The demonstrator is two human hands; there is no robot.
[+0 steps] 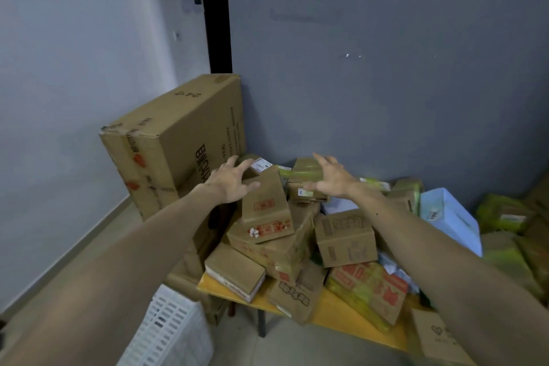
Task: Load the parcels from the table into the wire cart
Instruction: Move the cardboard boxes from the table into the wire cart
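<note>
A heap of cardboard parcels covers a yellow table (332,310) in the room's corner. On top of the heap stands a small brown box with red print (267,211). Both my arms reach out over the heap. My left hand (230,180) hovers with spread fingers at that box's upper left corner. My right hand (332,177) is spread open over a tape-wrapped box (306,171) behind it. Neither hand grips anything. No wire cart is in view.
A large cardboard carton (178,140) stands on other cartons left of the table against the wall. A white slotted plastic crate (172,333) sits on the floor at lower left. More parcels, a white box (448,217) and green-wrapped packs (505,214) lie to the right.
</note>
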